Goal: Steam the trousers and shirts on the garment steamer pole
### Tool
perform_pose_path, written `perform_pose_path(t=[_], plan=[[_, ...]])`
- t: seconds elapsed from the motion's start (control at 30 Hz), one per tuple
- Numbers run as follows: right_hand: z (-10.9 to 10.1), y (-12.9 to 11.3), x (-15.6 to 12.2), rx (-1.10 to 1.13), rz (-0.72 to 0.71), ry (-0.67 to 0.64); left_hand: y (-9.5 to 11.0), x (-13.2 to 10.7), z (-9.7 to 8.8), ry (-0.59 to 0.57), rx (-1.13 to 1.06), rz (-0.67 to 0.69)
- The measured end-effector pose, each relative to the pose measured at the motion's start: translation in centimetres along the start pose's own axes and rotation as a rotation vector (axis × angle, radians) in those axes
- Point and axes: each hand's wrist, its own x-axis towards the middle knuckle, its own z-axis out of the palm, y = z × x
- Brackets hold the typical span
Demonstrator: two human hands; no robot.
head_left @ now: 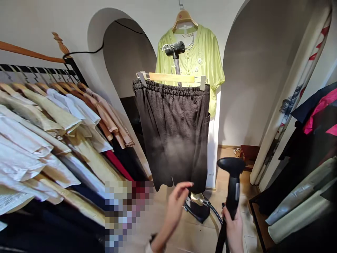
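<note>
Dark brown elastic-waist trousers [171,137] hang from a wooden clip hanger [171,77] on the pole of a garment steamer [177,65]. A cloud of steam drifts across their lower front. My right hand [233,230] is shut around the handle of a black handheld steamer head [231,179], which stands upright to the right of the trousers. My left hand [176,205] holds nothing, its fingers slightly curled just below the trouser hem. The steamer base [197,208] stands on the floor behind my hands, with a ribbed hose [217,213] running from it.
A rack of hanging shirts and jackets [52,130] fills the left side. A lime-green blouse [205,66] hangs behind the trousers. Folded cloth and dark garments [300,186] stand at the right, beside an arched wall opening [126,59]. A pixelated patch [126,214] covers the lower rack.
</note>
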Motion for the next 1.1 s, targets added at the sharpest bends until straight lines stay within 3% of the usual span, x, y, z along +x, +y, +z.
perform_pose_path(t=[0.1, 0.17, 0.27, 0.37, 0.47, 0.57, 0.7, 0.8, 0.87, 0.97, 1.1], plan=[[-1.5, -3.3, 3.3, 0.007, -0.066, 0.126, 9.6, 6.7, -2.6, 0.15, -0.054, 0.263], [-2.0, -5.2, 5.4, 0.017, -0.093, 0.179, 15.8, 10.9, -2.9, 0.087, -0.279, 0.332], [-1.9, -7.7, 8.7, -0.017, -0.14, 0.189, 23.8, 16.0, -1.0, -0.1, -0.564, 0.378], [-1.1, -10.3, 12.3, -0.015, -0.201, 0.154, 29.1, 20.1, 1.7, -0.163, -0.757, 0.374], [-0.1, -13.2, 16.2, 0.029, -0.251, 0.086, 31.8, 23.1, 3.4, -0.193, -0.924, 0.328], [0.9, -16.2, 20.0, 0.044, -0.29, -0.003, 32.8, 24.7, 3.8, -0.217, -1.002, 0.354], [2.7, -20.3, 23.9, 0.043, -0.359, -0.092, 33.6, 24.8, 3.3, -0.206, -0.955, 0.46], [5.5, -23.7, 26.2, 0.09, -0.436, -0.169, 34.9, 24.1, 2.5, -0.18, -0.861, 0.577], [8.4, -26.2, 27.7, 0.134, -0.512, -0.237, 36.0, 23.6, 2.0, -0.193, -0.76, 0.614], [14.2, -30.4, 30.4, 0.199, -0.624, -0.378, 37.9, 23.4, 1.4, -0.159, -0.642, 0.568], [24.3, -36.2, 34.3, 0.34, -0.715, -0.573, 39.8, 24.6, 1.6, 0.122, -0.483, 0.352]])
